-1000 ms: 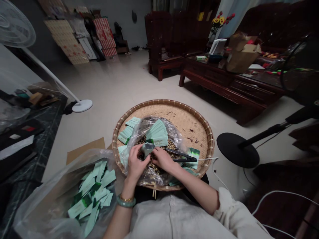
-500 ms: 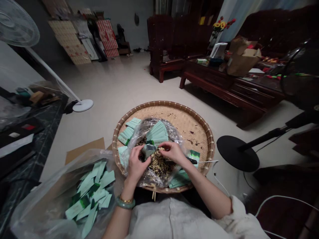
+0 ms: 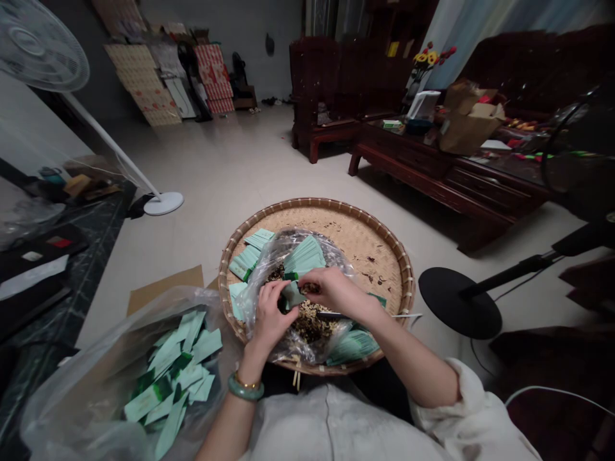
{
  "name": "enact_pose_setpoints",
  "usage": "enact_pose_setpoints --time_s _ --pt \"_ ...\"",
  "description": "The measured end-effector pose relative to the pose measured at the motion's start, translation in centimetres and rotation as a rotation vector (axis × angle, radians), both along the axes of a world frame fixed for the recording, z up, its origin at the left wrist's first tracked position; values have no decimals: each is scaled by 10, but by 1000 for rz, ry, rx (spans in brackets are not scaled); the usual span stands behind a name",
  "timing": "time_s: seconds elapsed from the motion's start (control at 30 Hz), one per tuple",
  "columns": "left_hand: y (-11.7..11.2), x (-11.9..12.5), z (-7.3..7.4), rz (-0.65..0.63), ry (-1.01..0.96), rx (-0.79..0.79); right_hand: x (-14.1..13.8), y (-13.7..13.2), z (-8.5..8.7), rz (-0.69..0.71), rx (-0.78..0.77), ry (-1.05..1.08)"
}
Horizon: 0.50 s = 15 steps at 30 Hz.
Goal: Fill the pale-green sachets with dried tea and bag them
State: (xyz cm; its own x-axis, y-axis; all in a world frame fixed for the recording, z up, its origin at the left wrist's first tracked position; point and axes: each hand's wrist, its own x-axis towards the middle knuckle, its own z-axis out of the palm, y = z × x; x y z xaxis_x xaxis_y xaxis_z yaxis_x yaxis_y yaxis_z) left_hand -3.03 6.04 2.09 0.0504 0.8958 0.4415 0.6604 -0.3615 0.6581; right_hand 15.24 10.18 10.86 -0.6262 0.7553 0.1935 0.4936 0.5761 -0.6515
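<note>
Woven bamboo tray point(image 3: 317, 203) holds a clear plastic bag point(image 3: 269, 307) of dried loose herbs point(image 3: 307, 323). Left hand point(image 3: 271, 317), curled, grips a small green packet point(image 3: 293, 296) above the herbs, with right hand point(image 3: 339, 291) pinching at its edge. Dark tongs point(image 3: 331, 315) lie just below right hand. Stacked green packets point(image 3: 303, 255) sit inside the bag; more fill a second bag point(image 3: 96, 384) beside the tray.
</note>
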Motion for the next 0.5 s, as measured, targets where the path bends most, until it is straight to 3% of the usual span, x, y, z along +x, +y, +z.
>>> enact_pose_setpoints --time_s 0.37,0.5 --pt "1 -1 -8 -7 -36 11 -8 -10 1 -22 -15 134" --pt "2 -1 -9 10 -52 20 -4 -6 -6 -149 -27 236"
